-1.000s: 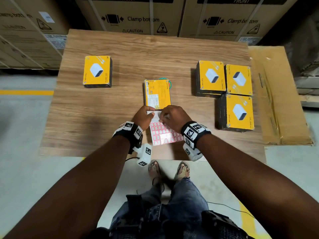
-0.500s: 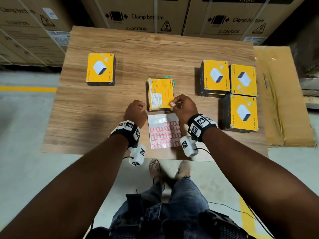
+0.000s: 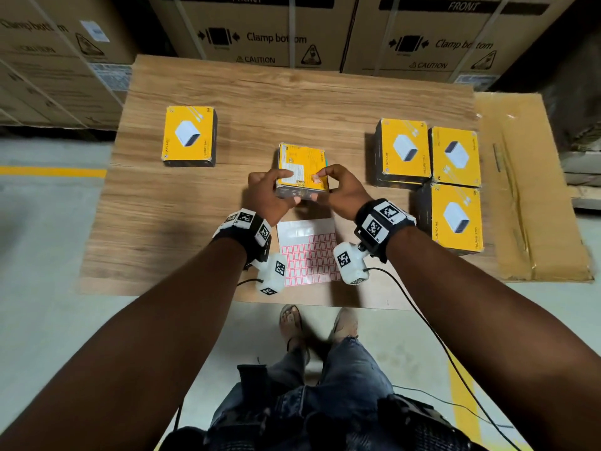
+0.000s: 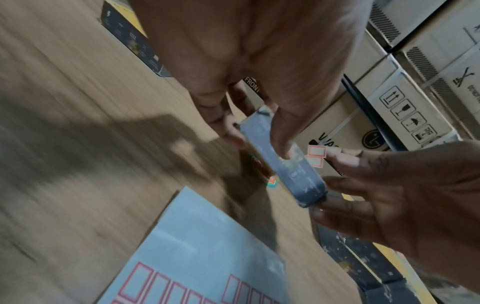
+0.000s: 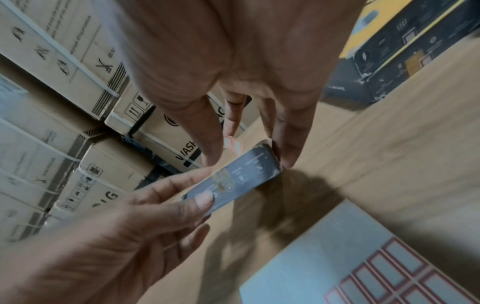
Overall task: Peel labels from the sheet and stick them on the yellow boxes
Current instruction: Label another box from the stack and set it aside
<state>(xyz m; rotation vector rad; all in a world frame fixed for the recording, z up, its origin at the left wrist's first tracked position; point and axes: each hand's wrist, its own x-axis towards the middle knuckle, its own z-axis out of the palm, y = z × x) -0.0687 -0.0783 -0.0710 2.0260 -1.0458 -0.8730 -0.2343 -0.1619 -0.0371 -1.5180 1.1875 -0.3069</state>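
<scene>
The middle yellow box is raised and tilted off the wooden table, its printed back facing up. My left hand grips its left near corner, thumb on the dark side. My right hand pinches two small joined red-bordered labels at the box's right near corner, while its lower fingers touch the box's edge. Both labels show beside the box in the left wrist view and behind the thumb in the right wrist view. The label sheet lies flat under my wrists.
One yellow box lies at the left of the table; three more are grouped at the right. A flattened cardboard sheet lies beyond the right edge. Big cartons stand behind the table.
Both hands left the sheet. The right hand carried the peeled labels up to the middle box. The left hand took hold of that box and lifted its near edge.
</scene>
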